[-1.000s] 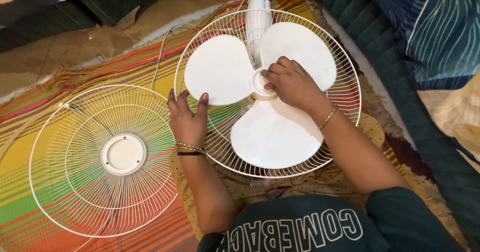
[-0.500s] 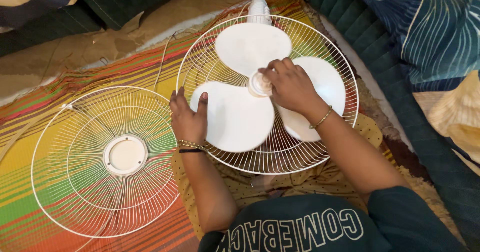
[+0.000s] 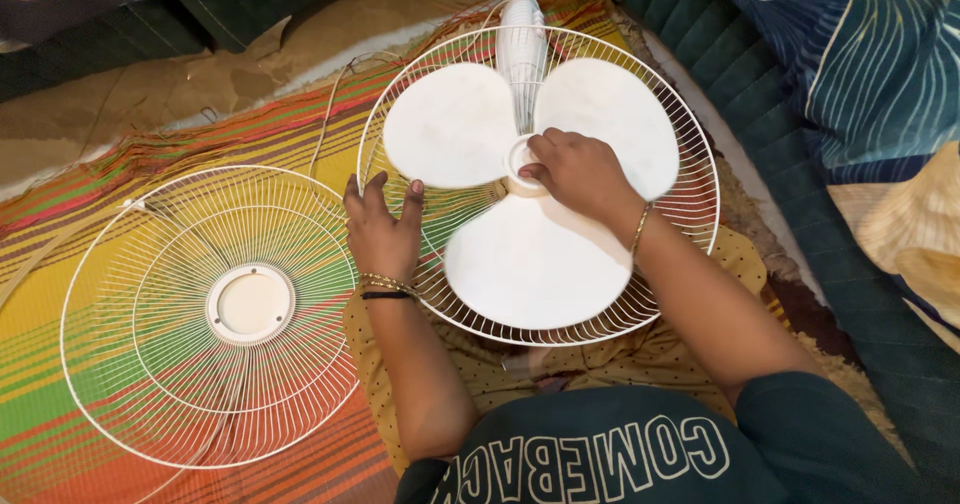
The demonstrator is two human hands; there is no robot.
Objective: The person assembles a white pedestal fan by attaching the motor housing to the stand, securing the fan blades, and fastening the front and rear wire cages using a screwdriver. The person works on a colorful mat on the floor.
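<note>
Right hand: our right hand (image 3: 580,176) pinches the hub cap (image 3: 520,156) of the white fan blade (image 3: 535,254).
Left hand: our left hand (image 3: 383,226) rests open on the rear guard (image 3: 690,204).
Nearby: front guard (image 3: 150,364) lies left on the striped mat (image 3: 40,404).

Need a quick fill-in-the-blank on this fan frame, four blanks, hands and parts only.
1. The right hand grips the hub at the middle of the white fan blade, which has ____ lobes.
2. The left hand rests on the rim of the rear ____ that sits under the blade.
3. The detached front grille lies to the person's ____.
4. Both grilles lie on a ____ mat.

Missing words: three; grille; left; striped
</note>
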